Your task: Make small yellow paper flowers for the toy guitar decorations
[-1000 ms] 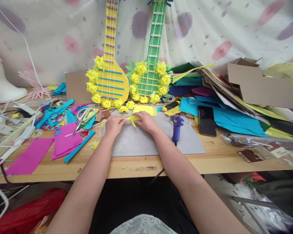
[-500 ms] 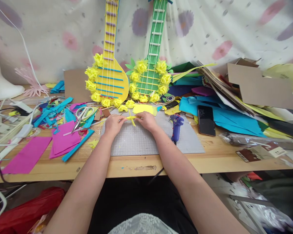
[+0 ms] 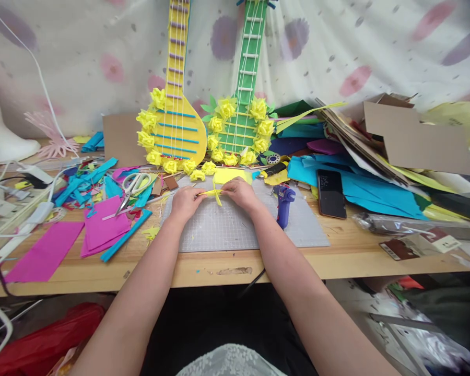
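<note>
A small yellow paper piece (image 3: 216,195) with narrow, petal-like arms is pinched between my two hands, over the back of the grey cutting mat (image 3: 219,230). My left hand (image 3: 186,202) has thumb and fingers closed on its left end. On its right side my right hand (image 3: 241,193) grips it the same way. Behind my hands lie yellow paper sheets (image 3: 233,176) and loose yellow paper flowers (image 3: 203,170). Right of my right hand, a blue glue gun (image 3: 284,206) stands on the mat.
A yellow paper guitar (image 3: 184,128) and a green one (image 3: 243,115), both trimmed with yellow flowers, lean at the back. Scissors (image 3: 133,190), pink paper (image 3: 105,224) and scraps lie left. A phone (image 3: 331,193), blue paper (image 3: 379,193) and cardboard (image 3: 419,138) are right.
Both hands have shifted slightly to the right and nearer with the yellow paper piece, whose arms have turned a little. The camera view has moved slightly.
</note>
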Tool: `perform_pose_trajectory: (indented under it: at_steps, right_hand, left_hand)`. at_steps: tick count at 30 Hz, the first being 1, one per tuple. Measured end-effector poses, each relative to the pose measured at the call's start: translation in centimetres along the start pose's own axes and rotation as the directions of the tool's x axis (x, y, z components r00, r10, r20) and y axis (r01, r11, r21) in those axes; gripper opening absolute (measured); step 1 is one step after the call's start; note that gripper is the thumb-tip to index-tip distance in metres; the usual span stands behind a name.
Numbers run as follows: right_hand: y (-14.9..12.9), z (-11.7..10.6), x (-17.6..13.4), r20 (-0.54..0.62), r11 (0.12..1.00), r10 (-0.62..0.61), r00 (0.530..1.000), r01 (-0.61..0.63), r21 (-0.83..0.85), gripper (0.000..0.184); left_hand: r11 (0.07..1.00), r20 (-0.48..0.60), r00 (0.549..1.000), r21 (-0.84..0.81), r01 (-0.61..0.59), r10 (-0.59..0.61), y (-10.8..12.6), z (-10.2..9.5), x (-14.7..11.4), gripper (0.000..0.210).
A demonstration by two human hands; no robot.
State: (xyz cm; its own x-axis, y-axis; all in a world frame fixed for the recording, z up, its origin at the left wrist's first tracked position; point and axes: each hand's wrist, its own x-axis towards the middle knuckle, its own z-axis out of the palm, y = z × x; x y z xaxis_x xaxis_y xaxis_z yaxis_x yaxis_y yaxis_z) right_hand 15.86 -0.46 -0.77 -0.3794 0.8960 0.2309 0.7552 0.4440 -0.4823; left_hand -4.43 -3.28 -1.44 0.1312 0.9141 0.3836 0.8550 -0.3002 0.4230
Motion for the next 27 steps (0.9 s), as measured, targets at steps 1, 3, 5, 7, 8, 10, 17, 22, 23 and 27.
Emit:
perform_pose_trajectory:
  at_steps: [1, 3, 5, 7, 8, 10, 17, 22, 23, 27]
  right_hand:
    - [0.1, 0.1, 0.0, -0.016, 1.0, 0.009, 1.0, -0.009, -0.002, 0.016]
    - [0.2, 0.3, 0.1, -0.046, 0.999, 0.032, 0.998, -0.032, 0.001, 0.017]
    - [0.4, 0.7, 0.2, -0.056, 0.999, 0.037, 0.998, -0.036, 0.011, 0.017]
    - [0.5, 1.0, 0.3, -0.049, 1.0, 0.021, 0.999, -0.021, 0.018, 0.017]
    - [0.5, 1.1, 0.3, -0.047, 1.0, 0.013, 0.999, -0.012, 0.02, 0.018]
    - [0.5, 1.3, 0.3, -0.048, 1.0, 0.003, 0.999, -0.001, 0.027, 0.022]
    - [-0.3, 0.8, -0.3, -0.106, 0.996, -0.015, 0.994, 0.024, 0.091, 0.036]
    - [-1.4, 0.5, -0.5, -0.316, 0.996, 0.025, 0.948, 0.005, 0.095, 0.042]
    - [-1.8, 0.5, -0.6, -0.335, 0.996, 0.013, 0.942, 0.016, 0.084, 0.043]
    - [-2.7, 0.6, -0.8, -0.31, 0.987, -0.149, 0.939, 0.162, 0.016, 0.036]
  left_hand:
    - [1.0, -0.034, 0.999, -0.029, 0.001, -0.002, -0.4, -0.4, 0.1, 0.021]
    - [0.998, -0.15, 0.988, -0.053, 0.024, -0.031, -1.4, -1.3, 0.2, 0.02]
    - [0.987, -0.277, 0.947, -0.027, 0.16, -0.161, -2.4, -2.2, 0.2, 0.018]
    - [0.967, -0.291, 0.929, 0.037, 0.251, -0.229, -3.1, -2.7, 0.1, 0.012]
    - [0.962, -0.277, 0.933, 0.079, 0.262, -0.231, -3.3, -2.8, 0.1, 0.012]
    - [0.954, -0.212, 0.949, 0.138, 0.267, -0.235, -3.4, -2.5, 0.0, 0.015]
    - [0.932, -0.222, 0.932, 0.162, 0.324, -0.286, -3.5, -1.3, 0.0, 0.011]
    - [0.964, -0.467, 0.87, 0.118, 0.236, -0.156, -2.0, -1.9, -0.1, 0.016]
    - [0.975, -0.434, 0.895, 0.135, 0.174, -0.099, -1.3, -1.8, -0.1, 0.017]
    - [0.979, -0.239, 0.961, 0.179, -0.1, 0.142, 1.4, -0.7, -0.2, 0.018]
